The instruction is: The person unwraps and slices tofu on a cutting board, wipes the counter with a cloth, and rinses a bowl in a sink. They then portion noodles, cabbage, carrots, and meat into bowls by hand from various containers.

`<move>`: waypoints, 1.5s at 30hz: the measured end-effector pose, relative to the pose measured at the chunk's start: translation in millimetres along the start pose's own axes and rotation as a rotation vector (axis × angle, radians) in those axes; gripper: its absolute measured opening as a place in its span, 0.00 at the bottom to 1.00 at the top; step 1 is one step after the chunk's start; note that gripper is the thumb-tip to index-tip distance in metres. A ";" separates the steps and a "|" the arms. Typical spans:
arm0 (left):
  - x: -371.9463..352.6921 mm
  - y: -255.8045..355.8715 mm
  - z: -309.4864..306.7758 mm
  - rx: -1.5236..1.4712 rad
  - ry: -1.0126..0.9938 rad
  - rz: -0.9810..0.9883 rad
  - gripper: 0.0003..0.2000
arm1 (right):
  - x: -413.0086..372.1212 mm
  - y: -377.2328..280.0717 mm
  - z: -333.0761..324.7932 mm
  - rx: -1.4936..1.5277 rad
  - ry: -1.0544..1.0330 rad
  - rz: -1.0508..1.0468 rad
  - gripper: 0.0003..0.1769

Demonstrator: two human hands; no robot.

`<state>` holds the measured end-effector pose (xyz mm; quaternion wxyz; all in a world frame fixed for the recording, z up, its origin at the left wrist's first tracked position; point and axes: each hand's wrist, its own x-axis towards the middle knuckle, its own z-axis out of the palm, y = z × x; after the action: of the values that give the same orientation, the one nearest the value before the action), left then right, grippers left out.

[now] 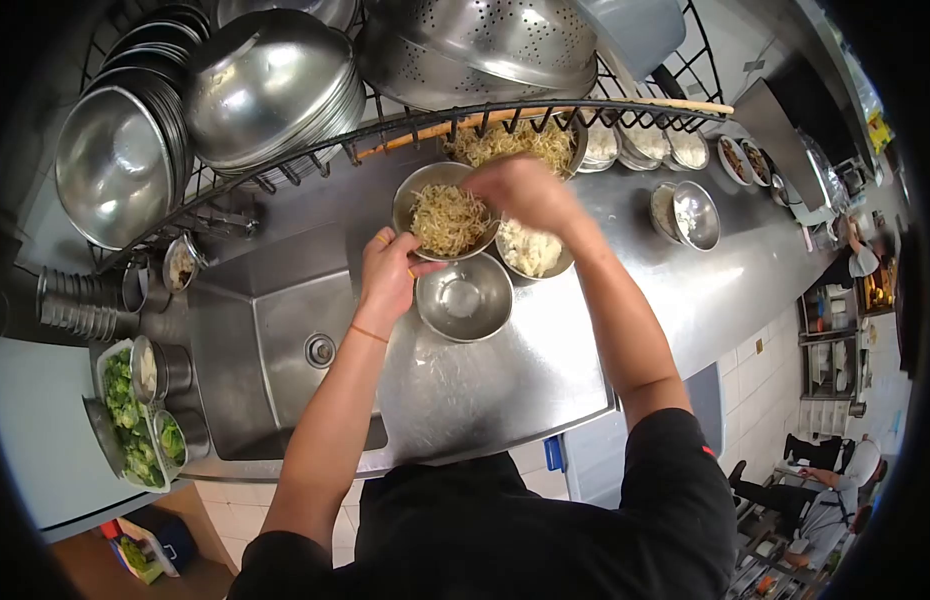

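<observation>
In the head view, taking the held steel bowl (425,178) as middle of the clock: holding it by the edge, between 7 and 8 o'clock, in the left hand (387,274), with fingers clamped on the metal. Inside it, a heap of bean sprouts (450,222). Between 2 and 3 o'clock, the right hand (528,192), strongly blurred, with fingertips over the bowl's edge; cannot tell about fingers apart or together, nor about anything held. Beyond this, between 1 and 2 o'clock, a larger bowl (582,148) of sprouts. Close at 4 o'clock, a bowl (562,267) of white food (530,246); at 6 o'clock, just below, a second steel bowl (465,296). Narrow toward 12 o'clock, because of the black wire rack (425,122). At 8 o'clock, the edge of the sink (285,380). Wider for moving beyond the white food, along the steel counter (655,300).
</observation>
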<state>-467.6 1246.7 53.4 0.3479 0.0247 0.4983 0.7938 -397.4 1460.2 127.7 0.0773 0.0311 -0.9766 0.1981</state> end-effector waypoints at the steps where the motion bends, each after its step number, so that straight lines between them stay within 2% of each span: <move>1: -4.9 3.9 1.6 -0.015 0.010 0.003 0.04 | 0.6 31.2 -5.5 -0.227 0.213 -0.032 0.20; 2: -8.4 6.0 2.1 -0.029 0.023 0.004 0.04 | 11.8 27.9 -32.5 -0.428 -0.079 0.439 0.23; 3: -8.9 6.7 1.7 -0.030 0.024 0.007 0.04 | 20.3 87.3 -17.2 -0.398 0.101 0.477 0.27; 4: -8.4 7.0 1.3 -0.010 0.022 0.021 0.05 | 24.3 73.9 -40.9 -0.128 0.127 0.713 0.28; 5: -7.3 7.4 1.1 0.012 0.021 0.034 0.06 | 29.0 112.7 -34.3 -0.240 0.109 0.590 0.29; 8: -0.9 12.2 4.6 0.032 0.036 0.049 0.03 | 30.9 108.5 -37.8 -0.306 0.097 0.507 0.24; 11: 5.7 22.2 12.2 0.046 0.034 0.054 0.06 | 36.9 130.0 -36.0 -0.284 0.159 0.398 0.19; 13: 10.7 26.9 16.6 0.066 0.035 0.051 0.08 | 31.5 150.0 -31.4 -0.285 0.306 0.375 0.16; 14: 13.6 28.1 19.4 0.084 0.034 0.052 0.11 | 26.0 146.5 -41.0 -0.361 0.329 0.237 0.16; 15: 15.7 29.0 21.7 0.082 0.033 0.052 0.11 | 21.6 152.9 -40.6 -0.362 0.328 0.236 0.16; 17: 17.6 30.0 25.2 0.085 0.007 0.047 0.10 | 10.7 162.6 -38.5 0.198 0.397 0.484 0.13; 18: 17.7 29.9 26.8 0.087 0.005 0.047 0.10 | 0.9 121.1 -52.7 0.765 0.499 0.523 0.10; 21: 12.7 30.0 32.9 0.116 -0.021 0.033 0.10 | -20.6 69.2 -52.2 0.684 0.589 0.468 0.07; 23: 2.1 28.7 38.3 0.144 -0.085 0.030 0.08 | -27.9 36.3 -34.1 0.980 0.445 0.326 0.12; 25: -9.9 24.6 42.3 0.188 -0.132 0.013 0.06 | -42.1 -18.6 -29.6 0.424 0.203 0.282 0.17; 27: -27.5 16.0 42.3 0.231 -0.181 0.000 0.05 | -58.4 -31.4 -19.7 0.279 0.215 0.255 0.21; 28: -36.8 10.8 42.1 0.247 -0.182 -0.005 0.04 | -71.9 -38.8 -18.1 0.227 0.319 0.194 0.17; 33: -118.1 -23.8 51.5 0.371 -0.317 -0.003 0.05 | -167.3 -90.6 -12.1 0.083 0.368 0.273 0.11; 36: -173.5 -64.5 57.3 0.375 -0.443 -0.103 0.04 | -256.9 -149.2 -18.4 0.138 0.421 0.383 0.11; 38: -208.8 -99.5 65.0 0.389 -0.530 -0.187 0.05 | -321.0 -159.0 -7.0 0.028 0.467 0.225 0.14; 39: -227.1 -117.7 71.4 0.367 -0.530 -0.224 0.04 | -350.8 -173.2 -5.8 0.003 0.472 0.279 0.16; 41: -268.2 -147.8 89.5 0.397 -0.565 -0.249 0.04 | -402.6 -193.5 -14.2 -0.069 0.557 0.263 0.14; 43: -310.9 -173.0 113.0 0.409 -0.621 -0.290 0.04 | -466.3 -212.2 -27.1 0.196 0.525 0.701 0.11; 44: -331.9 -186.5 130.3 0.395 -0.638 -0.281 0.04 | -502.8 -211.7 -29.8 0.034 0.573 0.641 0.08; 45: -351.7 -202.7 145.4 0.381 -0.666 -0.294 0.05 | -540.1 -214.1 -34.6 -0.004 0.650 0.631 0.08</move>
<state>-38.3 1209.3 70.7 0.5891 0.2727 0.4948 0.5776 159.6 1293.0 152.8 0.3158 -0.3323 -0.8636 0.2097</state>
